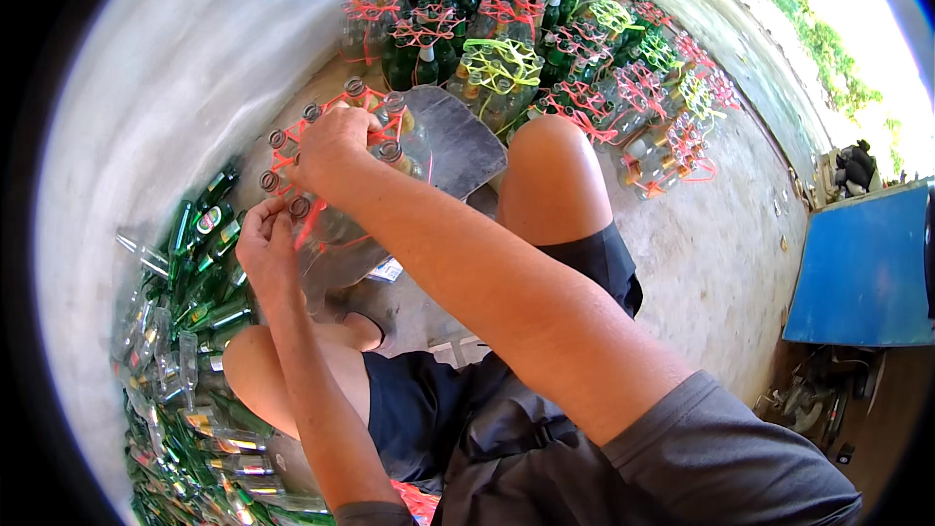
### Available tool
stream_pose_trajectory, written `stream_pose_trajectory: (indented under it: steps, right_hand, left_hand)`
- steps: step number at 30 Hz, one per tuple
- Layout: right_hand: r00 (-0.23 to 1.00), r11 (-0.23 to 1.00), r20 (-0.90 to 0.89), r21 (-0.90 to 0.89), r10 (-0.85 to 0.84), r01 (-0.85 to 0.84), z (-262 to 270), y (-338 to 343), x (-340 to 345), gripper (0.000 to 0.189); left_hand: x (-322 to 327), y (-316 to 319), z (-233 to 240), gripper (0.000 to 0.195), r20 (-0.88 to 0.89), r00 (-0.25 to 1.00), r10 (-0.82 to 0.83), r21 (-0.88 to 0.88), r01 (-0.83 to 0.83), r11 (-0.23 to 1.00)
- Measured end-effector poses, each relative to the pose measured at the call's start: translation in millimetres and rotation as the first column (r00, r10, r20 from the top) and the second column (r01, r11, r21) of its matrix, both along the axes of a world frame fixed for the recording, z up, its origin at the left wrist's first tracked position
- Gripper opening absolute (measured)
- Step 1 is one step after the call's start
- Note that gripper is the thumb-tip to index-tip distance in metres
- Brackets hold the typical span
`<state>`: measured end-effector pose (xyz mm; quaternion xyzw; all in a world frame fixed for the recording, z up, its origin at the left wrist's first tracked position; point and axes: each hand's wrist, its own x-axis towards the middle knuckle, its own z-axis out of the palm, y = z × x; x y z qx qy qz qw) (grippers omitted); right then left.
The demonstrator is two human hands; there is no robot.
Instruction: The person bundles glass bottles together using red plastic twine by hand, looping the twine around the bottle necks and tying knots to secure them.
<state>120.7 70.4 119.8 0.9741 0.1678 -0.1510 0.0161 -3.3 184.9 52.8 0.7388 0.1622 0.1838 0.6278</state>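
A bundle of clear glass bottles (413,133) stands upright on a dark flat board (456,135) before me, with red plastic strapping (281,161) woven around the bottle necks. My right hand (332,146) reaches over the middle of the bundle, its fingers among the necks; whether it grips strap or glass is hidden. My left hand (268,237) is at the near left edge, thumb and fingers bent close together beside a bottle mouth (299,207). What lies between those fingers cannot be told. A loose red strap end (310,223) hangs just right of this hand.
Loose green and clear bottles (212,314) lie heaped along the wall on the left. Several bottle bundles tied with red or yellow-green strapping (504,66) stand at the back. A blue panel (862,270) is at the right, and red strapping (416,502) lies near my body.
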Motion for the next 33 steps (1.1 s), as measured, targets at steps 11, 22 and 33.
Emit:
stream_pose_trajectory:
  steps: [11,22,33]
  right_hand:
    - [0.997,0.989,0.023,0.129,0.072,-0.074,3.4,-11.4,-1.2,0.07]
    - [0.959,0.954,0.025,0.096,0.283,-0.284,18.3,-37.2,11.2,0.06]
    - [0.795,0.797,0.071,-0.014,0.603,-0.603,12.2,-67.9,30.9,0.057]
  left_hand:
    - [-9.7,-5.0,8.3,0.019,-0.028,0.999,0.026,-0.05,-0.027,0.998]
    - [-22.0,-32.7,9.8,0.019,0.007,0.996,-0.092,-0.222,0.091,0.971]
    - [-26.4,-74.5,-4.2,0.023,0.209,0.932,-0.296,-0.312,0.35,0.883]
